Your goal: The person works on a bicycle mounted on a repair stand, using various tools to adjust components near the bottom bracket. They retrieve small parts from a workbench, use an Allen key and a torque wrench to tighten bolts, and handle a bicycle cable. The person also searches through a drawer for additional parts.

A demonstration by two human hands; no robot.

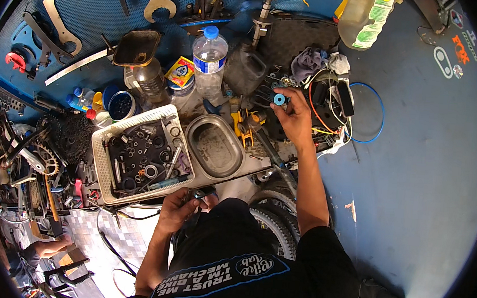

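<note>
The left hand (176, 208) is gripping a small, round, dark-and-silver part (199, 194) beside a white plastic basket (134, 122) of loose hardware, while the right hand (292, 115) is pinching a blue ring-shaped piece (279, 99), both pieces sitting well apart, unjoined.
</note>
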